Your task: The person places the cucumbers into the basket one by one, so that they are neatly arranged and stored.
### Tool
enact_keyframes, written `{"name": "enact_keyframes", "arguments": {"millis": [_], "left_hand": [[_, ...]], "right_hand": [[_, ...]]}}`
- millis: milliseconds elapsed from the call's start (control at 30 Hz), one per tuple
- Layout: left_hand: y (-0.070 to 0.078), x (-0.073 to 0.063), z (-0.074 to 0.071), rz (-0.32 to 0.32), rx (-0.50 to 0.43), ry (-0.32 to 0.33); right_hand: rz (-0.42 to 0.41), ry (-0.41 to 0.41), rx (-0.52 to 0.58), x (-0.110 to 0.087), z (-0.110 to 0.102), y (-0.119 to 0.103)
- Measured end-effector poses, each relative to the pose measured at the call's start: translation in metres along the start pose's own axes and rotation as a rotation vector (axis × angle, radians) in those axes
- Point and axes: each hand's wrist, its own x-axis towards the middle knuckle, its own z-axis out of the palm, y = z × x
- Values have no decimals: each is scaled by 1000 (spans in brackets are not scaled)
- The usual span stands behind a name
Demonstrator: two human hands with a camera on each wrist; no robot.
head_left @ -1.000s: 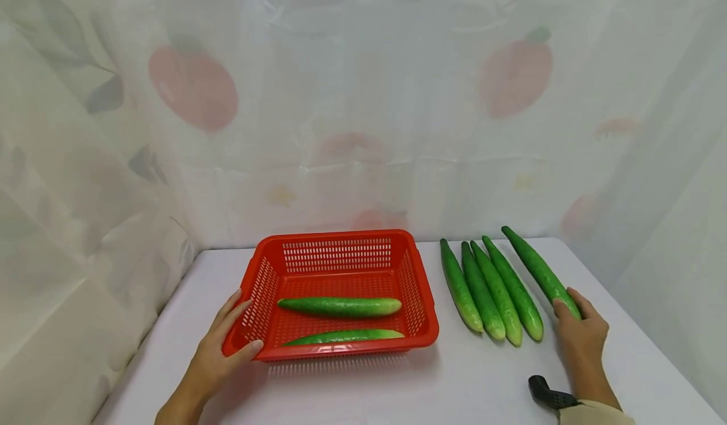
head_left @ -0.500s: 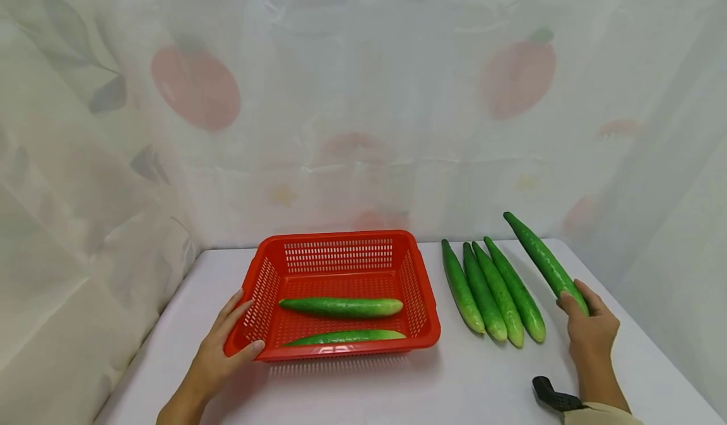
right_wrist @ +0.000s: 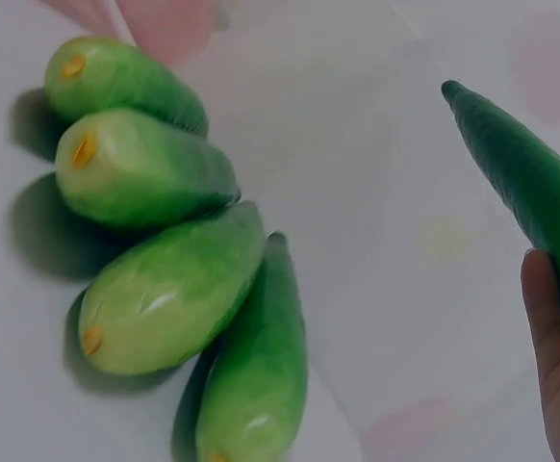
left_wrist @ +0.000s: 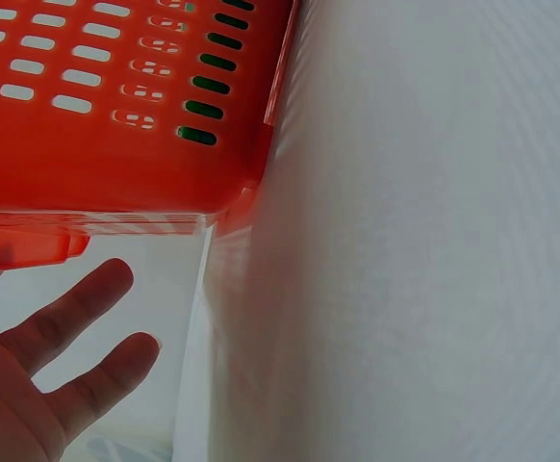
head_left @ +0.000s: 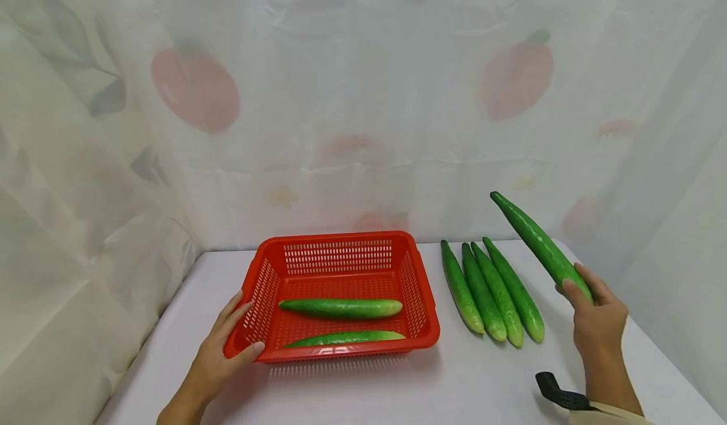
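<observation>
My right hand (head_left: 601, 317) grips a long green cucumber (head_left: 536, 240) by its near end. The cucumber is raised, its dark tip pointing up and away to the left. In the right wrist view, the thumb lies along this cucumber (right_wrist: 525, 183). My left hand (head_left: 218, 355) rests at the front left corner of a red plastic basket (head_left: 335, 350), thumb at the front rim and fingers spread along the left side. Straight fingers (left_wrist: 73, 316) show by the basket wall in the left wrist view. Inside the basket are two cucumbers (head_left: 341, 308), the nearer one partly hidden by the front rim.
Several more cucumbers (head_left: 481, 291) lie side by side on the white table (head_left: 466, 387), between the basket and my right hand. Behind the table hangs a pale printed curtain (head_left: 363, 96). A black strap-like piece (head_left: 559, 395) sticks out beside my right wrist.
My right hand has lifted the cucumber off the table and raised it, its far tip lately swinging slightly left. My left hand and the basket have stayed in place.
</observation>
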Motion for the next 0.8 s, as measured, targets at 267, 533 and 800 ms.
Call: {"name": "enact_keyframes", "arguments": {"millis": [267,533,800], "left_hand": [[0,0,0,-21,33,-5],[0,0,-1,-13,33,7],[-1,0,0,-1,11,6]], "right_hand": [[-92,-44,22,-9,5,-19],[-161,-90,161,-19,11,-35],[-232,-184,284,-27,16,-42]]}}
